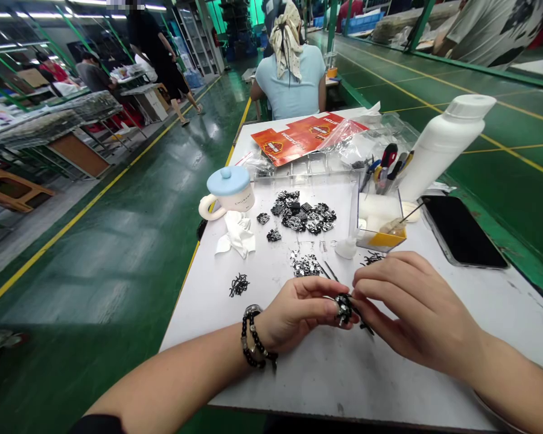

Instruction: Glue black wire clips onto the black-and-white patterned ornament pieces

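Over the white work table (326, 377), my left hand (296, 313) and my right hand (411, 307) meet at a small black-and-silver piece (344, 308). Fingertips of both hands press on it, and a thin dark tip (366, 327) shows below my right fingers. Loose black-and-silver pieces lie in a heap (301, 211), with a smaller silvery heap (305, 265) nearer me. Thin metal tweezers (329, 271) lie just beyond my left fingers. Black wiry tangles (239, 284) rest left of my left hand.
A blue-lidded mug (226, 190), crumpled white cloth (238, 235), a phone (462, 232), a white bottle (443, 144), a clear box of tools (382, 175) and orange packaging (298, 137) share the table. A seated person (292, 84) faces away beyond it.
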A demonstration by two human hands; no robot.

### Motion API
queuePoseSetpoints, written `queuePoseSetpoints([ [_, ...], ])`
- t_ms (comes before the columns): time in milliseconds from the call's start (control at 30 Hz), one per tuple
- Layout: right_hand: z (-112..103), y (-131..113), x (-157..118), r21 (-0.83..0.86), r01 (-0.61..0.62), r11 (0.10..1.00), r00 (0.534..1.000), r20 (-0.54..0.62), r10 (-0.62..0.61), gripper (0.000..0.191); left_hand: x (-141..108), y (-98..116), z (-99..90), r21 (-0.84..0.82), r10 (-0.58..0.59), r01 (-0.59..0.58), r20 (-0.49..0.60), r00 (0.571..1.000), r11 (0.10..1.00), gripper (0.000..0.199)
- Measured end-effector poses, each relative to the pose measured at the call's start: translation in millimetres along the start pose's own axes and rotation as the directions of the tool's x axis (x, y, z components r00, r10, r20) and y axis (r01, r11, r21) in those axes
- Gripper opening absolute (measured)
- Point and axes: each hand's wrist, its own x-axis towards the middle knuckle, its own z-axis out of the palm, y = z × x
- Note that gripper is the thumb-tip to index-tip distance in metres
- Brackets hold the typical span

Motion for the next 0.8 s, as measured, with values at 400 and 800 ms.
queuePoseSetpoints([
  [400,-1.9,-2.1,-3.2,-0.040,0.010,0.999,1.000,0.001,-0.010,0.012,0.3,0.0,0.9,-0.026,0.005,-0.005,0.004,1.000,1.000,0.027],
  [800,2.6,-4.8,-5.1,0.117,-0.018,0.993,1.000,-0.002,0.018,0.014,-0.6,-1.9,-0.2,-0.035,0.000,0.002,0.040,0.999,0.999,0.026],
])
